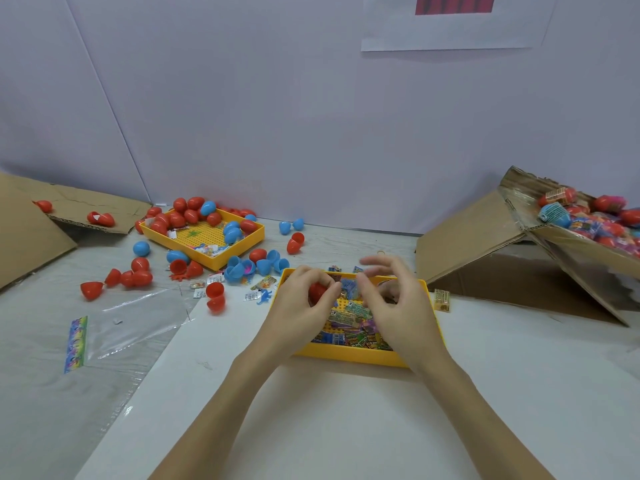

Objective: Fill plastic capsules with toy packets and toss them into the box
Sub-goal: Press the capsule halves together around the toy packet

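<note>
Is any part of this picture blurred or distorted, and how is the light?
Head view: the right hand has motion-blurred fingertips over the yellow tray, while the left hand, holding a red capsule, is sharp; the wide lens bends the cardboard box edges at the side; the light is soft and even, with faint shadows.

A pale bench (346, 427) carries a near yellow tray (349, 356) of packets. Beyond-left of it sits a second yellow tray (239, 252), with red and blue capsules (140, 277) scattered around (some split open). Left lies a clear bag (135, 323); right, a tilted cardboard box (502, 237).
</note>
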`<move>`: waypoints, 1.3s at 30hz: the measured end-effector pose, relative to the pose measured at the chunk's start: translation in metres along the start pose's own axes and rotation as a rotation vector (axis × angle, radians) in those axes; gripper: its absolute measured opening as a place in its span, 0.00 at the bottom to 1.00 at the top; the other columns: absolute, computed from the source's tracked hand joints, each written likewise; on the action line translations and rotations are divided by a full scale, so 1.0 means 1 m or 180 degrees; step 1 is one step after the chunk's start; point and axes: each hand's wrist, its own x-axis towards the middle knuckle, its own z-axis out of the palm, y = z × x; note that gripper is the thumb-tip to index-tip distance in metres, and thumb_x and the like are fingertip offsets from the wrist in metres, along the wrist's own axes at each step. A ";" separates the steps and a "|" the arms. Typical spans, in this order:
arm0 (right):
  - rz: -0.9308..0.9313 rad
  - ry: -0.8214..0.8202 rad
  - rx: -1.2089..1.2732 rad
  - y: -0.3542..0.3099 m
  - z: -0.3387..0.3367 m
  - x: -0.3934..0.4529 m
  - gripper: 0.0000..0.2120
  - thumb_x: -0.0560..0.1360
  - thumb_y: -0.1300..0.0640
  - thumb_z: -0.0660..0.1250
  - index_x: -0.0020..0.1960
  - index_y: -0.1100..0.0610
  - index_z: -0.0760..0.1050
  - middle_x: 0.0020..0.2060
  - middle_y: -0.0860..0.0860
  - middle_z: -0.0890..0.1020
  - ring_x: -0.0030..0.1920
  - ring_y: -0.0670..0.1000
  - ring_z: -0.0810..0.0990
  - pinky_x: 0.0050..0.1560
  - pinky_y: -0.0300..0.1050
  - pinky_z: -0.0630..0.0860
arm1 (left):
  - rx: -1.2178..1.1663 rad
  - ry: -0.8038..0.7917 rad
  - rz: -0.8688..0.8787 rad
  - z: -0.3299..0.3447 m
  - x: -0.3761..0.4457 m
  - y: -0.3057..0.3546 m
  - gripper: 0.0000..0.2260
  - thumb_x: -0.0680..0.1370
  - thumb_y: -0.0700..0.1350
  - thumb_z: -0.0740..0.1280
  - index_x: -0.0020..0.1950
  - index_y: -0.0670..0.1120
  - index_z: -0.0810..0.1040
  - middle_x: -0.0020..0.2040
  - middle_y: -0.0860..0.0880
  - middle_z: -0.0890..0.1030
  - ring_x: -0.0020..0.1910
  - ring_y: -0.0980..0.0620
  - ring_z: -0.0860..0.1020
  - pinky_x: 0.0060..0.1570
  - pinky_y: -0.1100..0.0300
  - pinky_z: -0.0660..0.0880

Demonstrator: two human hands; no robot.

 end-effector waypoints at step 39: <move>0.0954 0.0134 0.0775 0.008 -0.005 0.004 0.04 0.77 0.54 0.75 0.46 0.54 0.87 0.38 0.51 0.88 0.40 0.52 0.88 0.37 0.47 0.85 | -0.0907 -0.0298 -0.0094 -0.007 -0.005 0.012 0.14 0.82 0.43 0.68 0.67 0.54 0.79 0.62 0.49 0.79 0.58 0.54 0.82 0.57 0.59 0.81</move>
